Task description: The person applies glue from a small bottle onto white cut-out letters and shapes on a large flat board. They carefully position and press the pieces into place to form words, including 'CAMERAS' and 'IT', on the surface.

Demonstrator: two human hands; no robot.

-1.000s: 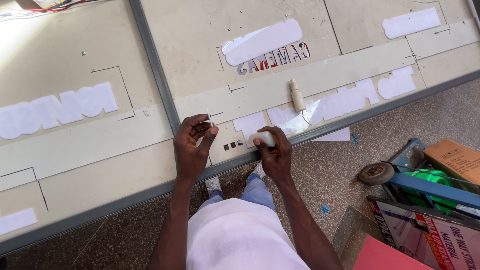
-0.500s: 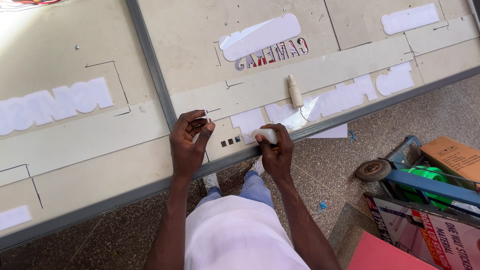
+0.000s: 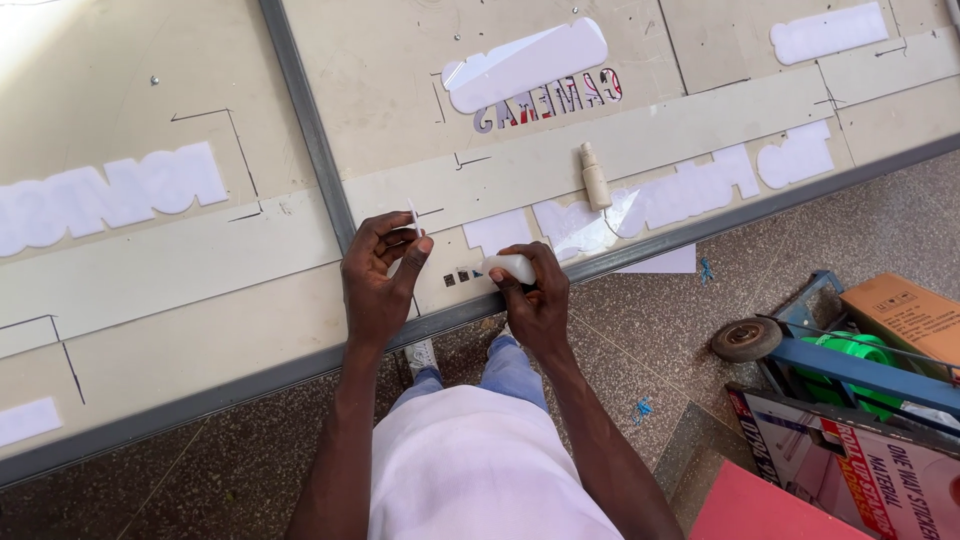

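My left hand (image 3: 378, 270) pinches a small thin white piece (image 3: 412, 213) between thumb and fingers, held upright just above the beige sign board (image 3: 200, 270). My right hand (image 3: 535, 295) grips a small white glue bottle (image 3: 510, 266) lying sideways at the board's near edge. Between the two hands, a few tiny dark squares (image 3: 462, 277) sit on the board. White cut-out letter shapes (image 3: 640, 205) lie just beyond my right hand.
A second cream glue bottle (image 3: 595, 177) lies on the board. Red and grey letters (image 3: 550, 100) sit under a white strip (image 3: 525, 65). A grey metal frame (image 3: 310, 130) edges the board. At the right stand a blue trolley (image 3: 850, 360), a cardboard box (image 3: 905, 315) and printed sheets (image 3: 860, 465).
My left hand has lifted and turned the small white piece upright. The right hand keeps the glue bottle at nearly the same spot.
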